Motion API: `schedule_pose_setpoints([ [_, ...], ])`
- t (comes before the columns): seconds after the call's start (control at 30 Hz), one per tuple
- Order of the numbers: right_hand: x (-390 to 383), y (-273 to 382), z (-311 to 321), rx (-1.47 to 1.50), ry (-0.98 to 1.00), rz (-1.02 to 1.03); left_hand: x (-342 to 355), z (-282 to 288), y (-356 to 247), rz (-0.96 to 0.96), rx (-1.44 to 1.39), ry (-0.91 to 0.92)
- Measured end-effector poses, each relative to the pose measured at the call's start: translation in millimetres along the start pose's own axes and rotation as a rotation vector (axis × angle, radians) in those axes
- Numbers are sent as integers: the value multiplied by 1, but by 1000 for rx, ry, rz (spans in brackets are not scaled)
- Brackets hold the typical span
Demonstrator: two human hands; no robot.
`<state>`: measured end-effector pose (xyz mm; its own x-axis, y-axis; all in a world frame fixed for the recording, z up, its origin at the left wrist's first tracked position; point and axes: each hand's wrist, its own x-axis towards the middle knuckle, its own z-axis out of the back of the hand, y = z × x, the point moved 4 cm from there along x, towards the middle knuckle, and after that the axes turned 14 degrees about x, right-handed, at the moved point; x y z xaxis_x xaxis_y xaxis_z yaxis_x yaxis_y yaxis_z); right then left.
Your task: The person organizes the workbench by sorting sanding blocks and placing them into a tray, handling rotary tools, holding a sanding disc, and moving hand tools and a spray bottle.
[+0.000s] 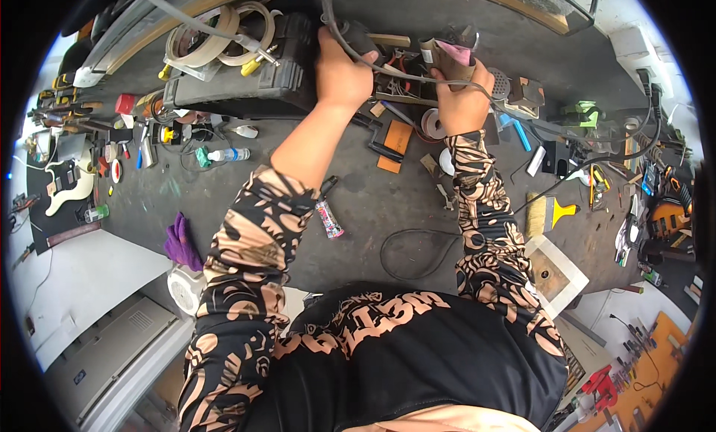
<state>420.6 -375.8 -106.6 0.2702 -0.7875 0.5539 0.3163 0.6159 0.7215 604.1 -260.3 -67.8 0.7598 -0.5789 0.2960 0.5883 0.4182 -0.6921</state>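
Observation:
My left hand reaches to the back of the bench beside a black case, closed around something dark I cannot make out; its fingertips are mostly hidden. My right hand has thumb and fingers closed on a small greyish container with a pink item in it. A black cable runs across in front of both hands. Below and between them lie an orange board and a spool. Pale coiled rings sit on the case.
The bench also holds a water bottle, a printed tube, a purple glove, a yellow-handled brush, a square pale board, a looped cable and several tools. Guitar bodies lie at the sides.

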Motion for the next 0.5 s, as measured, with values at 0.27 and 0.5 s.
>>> schedule_pose_setpoints([
  [0.27,3,-1,3,15,20,6,18,-8,-12,183,282,305],
  [0.5,1,6,2,1,61,18,6,-29,13,336,141,215],
])
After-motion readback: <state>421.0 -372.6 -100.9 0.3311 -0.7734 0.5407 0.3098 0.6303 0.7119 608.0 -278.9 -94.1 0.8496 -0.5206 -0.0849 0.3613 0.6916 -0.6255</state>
